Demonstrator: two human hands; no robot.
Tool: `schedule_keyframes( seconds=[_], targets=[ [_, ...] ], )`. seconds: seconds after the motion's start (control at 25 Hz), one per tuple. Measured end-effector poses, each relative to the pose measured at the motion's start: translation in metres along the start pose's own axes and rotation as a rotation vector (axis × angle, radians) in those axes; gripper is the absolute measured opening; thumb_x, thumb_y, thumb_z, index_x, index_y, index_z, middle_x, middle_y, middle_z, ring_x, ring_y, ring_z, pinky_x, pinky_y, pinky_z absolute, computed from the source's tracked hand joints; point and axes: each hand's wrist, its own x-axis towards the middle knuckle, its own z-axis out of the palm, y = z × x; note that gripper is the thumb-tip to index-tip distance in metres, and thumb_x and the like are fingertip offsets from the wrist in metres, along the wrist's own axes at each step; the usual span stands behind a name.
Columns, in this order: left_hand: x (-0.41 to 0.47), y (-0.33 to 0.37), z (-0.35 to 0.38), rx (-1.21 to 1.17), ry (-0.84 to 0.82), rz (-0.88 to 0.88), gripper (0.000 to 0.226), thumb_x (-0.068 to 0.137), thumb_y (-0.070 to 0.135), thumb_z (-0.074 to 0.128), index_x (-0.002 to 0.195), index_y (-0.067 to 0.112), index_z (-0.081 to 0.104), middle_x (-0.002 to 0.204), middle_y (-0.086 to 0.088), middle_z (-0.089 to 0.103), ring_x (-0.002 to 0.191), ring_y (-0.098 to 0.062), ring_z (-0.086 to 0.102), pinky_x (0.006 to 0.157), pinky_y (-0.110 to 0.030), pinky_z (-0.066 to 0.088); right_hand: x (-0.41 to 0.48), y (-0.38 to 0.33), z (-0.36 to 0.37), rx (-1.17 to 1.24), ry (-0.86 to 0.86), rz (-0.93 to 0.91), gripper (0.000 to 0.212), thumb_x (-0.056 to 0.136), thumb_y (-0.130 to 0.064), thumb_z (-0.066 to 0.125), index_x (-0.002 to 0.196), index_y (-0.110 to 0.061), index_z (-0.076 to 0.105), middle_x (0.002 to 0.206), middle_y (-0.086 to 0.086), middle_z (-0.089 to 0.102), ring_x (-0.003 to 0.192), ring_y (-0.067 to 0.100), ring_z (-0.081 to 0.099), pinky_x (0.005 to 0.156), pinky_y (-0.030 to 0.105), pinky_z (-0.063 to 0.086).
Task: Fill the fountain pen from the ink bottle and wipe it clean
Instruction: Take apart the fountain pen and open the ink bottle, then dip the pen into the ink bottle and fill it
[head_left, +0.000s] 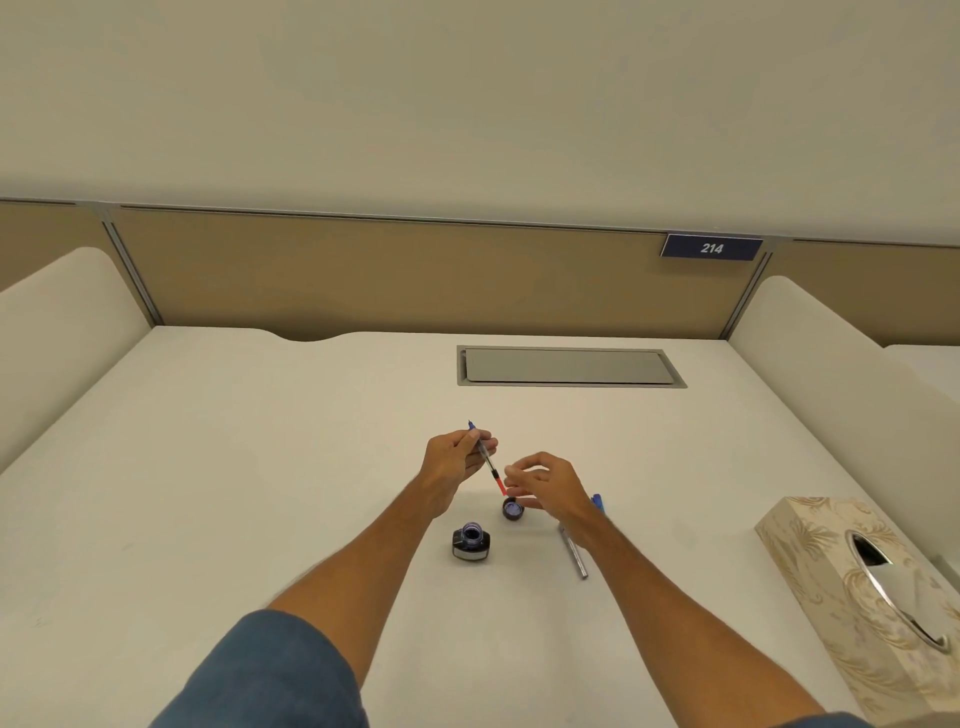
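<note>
Pen section with converter (487, 460) is pinched mid-barrel in left hand (453, 462), above desk (260, 467); light, slippery, nib fragile. Open ink bottle (470, 543) spillable, below. Right hand (545, 486) loosely curled at red end, holding nothing.

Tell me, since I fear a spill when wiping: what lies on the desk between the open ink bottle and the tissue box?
In the head view, a silver pen barrel lies between the ink bottle and tissue box; otherwise bare desk.

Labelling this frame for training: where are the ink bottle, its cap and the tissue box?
ink bottle (470, 543), head view, on its open mouth.
cap (513, 508), head view, on its inside.
tissue box (810, 566), head view, on its patterned top.
</note>
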Motion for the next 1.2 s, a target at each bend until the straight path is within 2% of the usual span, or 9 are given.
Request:
schedule_keyframes(
  seconds=[0.12,0.28,0.48,0.64,0.8,0.92,1.0,1.12,1.2],
  targets=[
    [-0.001,0.004,-0.004,-0.010,0.017,0.024,0.028,0.101,0.015,0.043,0.111,-0.001,0.063,0.110,-0.017,0.068,0.103,-0.025,0.066,0.080,-0.021,0.055,0.000,-0.013,0.010,0.005,-0.123,-0.016,0.022,0.081,-0.011,0.074,0.098,-0.001,0.063,0.087,0.014,0.072,0.072,0.021,0.071,0.062,0.027,0.059],
    [-0.002,0.008,-0.012,-0.052,0.035,0.021,0.028,0.100,0.019,0.048,0.111,-0.001,0.064,0.112,-0.017,0.069,0.105,-0.026,0.067,0.095,-0.033,0.051,0.005,-0.015,0.016,0.103,-0.118,-0.036,0.015,0.083,-0.009,0.072,0.096,-0.004,0.066,0.084,0.010,0.071,0.070,0.017,0.069,0.062,0.026,0.057],
    [-0.004,0.019,-0.036,-0.116,0.129,-0.009,0.022,0.093,0.023,0.053,0.101,0.007,0.067,0.105,-0.010,0.070,0.101,-0.022,0.065,0.097,-0.033,0.047,0.012,-0.023,0.009,0.207,-0.086,-0.041,0.009,0.084,-0.006,0.069,0.093,-0.005,0.068,0.082,0.007,0.068,0.071,0.016,0.065,0.064,0.025,0.054],
    [0.001,0.020,-0.050,0.147,0.249,0.143,0.025,0.095,0.013,0.046,0.107,0.007,0.067,0.106,-0.008,0.069,0.101,-0.022,0.062,0.088,-0.027,0.045,0.019,-0.036,0.000,0.156,-0.078,-0.071,0.011,0.084,-0.006,0.069,0.094,-0.001,0.068,0.080,0.007,0.066,0.071,0.016,0.061,0.063,0.024,0.053],
    [0.003,0.023,-0.047,0.393,0.134,0.261,0.027,0.098,0.011,0.045,0.109,0.005,0.068,0.107,-0.008,0.070,0.101,-0.020,0.065,0.082,-0.022,0.045,0.025,-0.053,-0.005,0.099,-0.085,-0.138,0.004,0.084,-0.008,0.069,0.087,-0.005,0.070,0.078,0.008,0.065,0.068,0.015,0.059,0.061,0.023,0.052],
    [0.000,0.026,-0.041,0.384,0.025,0.234,0.024,0.097,0.009,0.048,0.109,0.004,0.068,0.105,-0.010,0.071,0.099,-0.019,0.067,0.088,-0.022,0.048,0.028,-0.063,-0.004,0.033,-0.096,-0.180,0.007,0.084,-0.011,0.070,0.086,-0.005,0.070,0.077,0.007,0.065,0.068,0.015,0.059,0.063,0.025,0.052],
    [-0.003,0.026,-0.039,0.385,-0.062,0.206,0.021,0.094,0.009,0.055,0.110,0.004,0.068,0.101,-0.010,0.072,0.092,-0.012,0.068,0.091,-0.020,0.048,0.030,-0.068,-0.002,-0.012,-0.097,-0.206,0.012,0.084,-0.016,0.071,0.087,-0.005,0.070,0.078,0.006,0.067,0.068,0.015,0.059,0.064,0.026,0.052],
    [-0.009,0.026,-0.037,0.449,-0.138,0.201,0.021,0.088,0.010,0.067,0.108,0.003,0.070,0.093,-0.011,0.073,0.077,-0.005,0.066,0.075,-0.010,0.049,0.032,-0.073,0.001,-0.059,-0.100,-0.242,0.016,0.084,-0.020,0.072,0.088,-0.004,0.070,0.080,0.007,0.069,0.069,0.015,0.061,0.065,0.027,0.053],
    [-0.011,0.026,-0.034,0.440,-0.152,0.190,0.023,0.084,0.009,0.071,0.106,0.001,0.071,0.092,-0.015,0.072,0.074,-0.011,0.064,0.068,-0.013,0.050,0.033,-0.075,0.005,-0.083,-0.102,-0.263,0.018,0.084,-0.020,0.071,0.090,-0.003,0.071,0.081,0.008,0.070,0.068,0.015,0.062,0.065,0.026,0.054]
  ],
)
